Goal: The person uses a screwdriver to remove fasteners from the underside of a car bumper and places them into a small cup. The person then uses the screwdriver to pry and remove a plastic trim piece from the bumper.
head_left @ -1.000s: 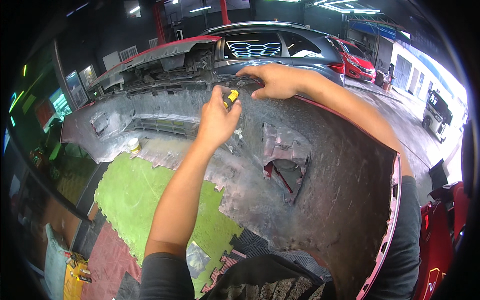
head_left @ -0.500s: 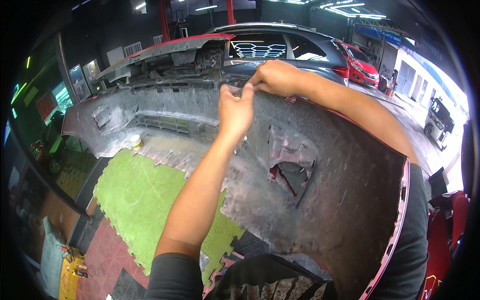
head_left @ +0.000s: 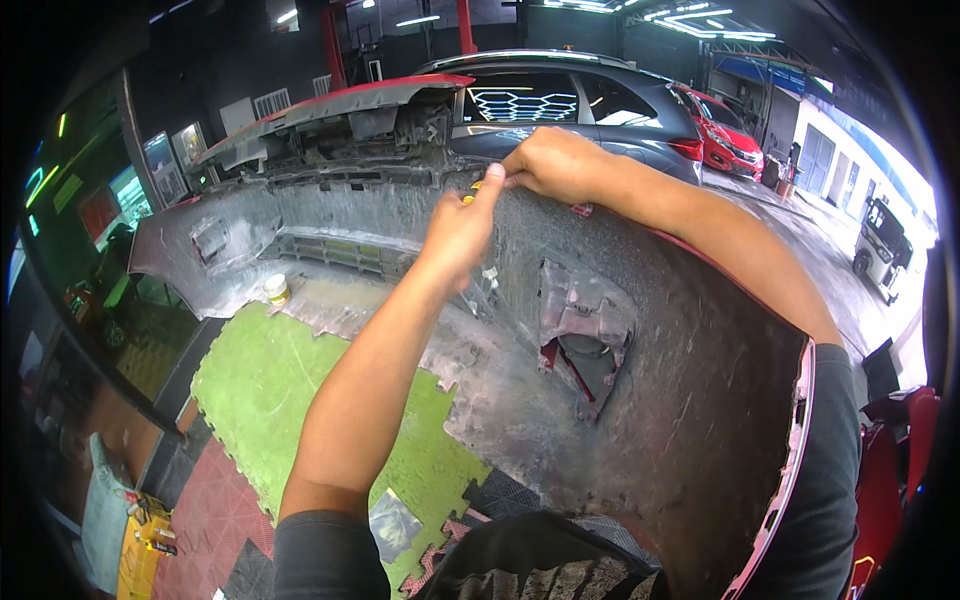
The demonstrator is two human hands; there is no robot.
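A large car bumper cover (head_left: 690,400) stands before me with its dull, dusty grey inner side facing me. At its upper edge my left hand (head_left: 462,230) is closed round a small yellow object (head_left: 469,198), of which only a bit shows; its kind is hidden. My left thumb points up, against the fingertips of my right hand. Reaching over the bumper's top edge from behind, my right hand (head_left: 562,165) is closed, fingers curled and pinched together at the rim. What it grips, if anything, is hidden. A cut-out recess (head_left: 585,330) lies below my hands.
A small white tub (head_left: 276,289) sits on the bumper's lower lip. Beneath are green mat tiles (head_left: 270,380) with a grey square sheet (head_left: 395,522). A yellow stool-like box (head_left: 150,540) stands at lower left. Behind are a grey car (head_left: 600,100) and a red car (head_left: 725,140).
My left hand has shifted slightly left and down, showing more of the yellow object. The left forearm has swung left, uncovering more of the grey sheet. My right hand stays at the rim.
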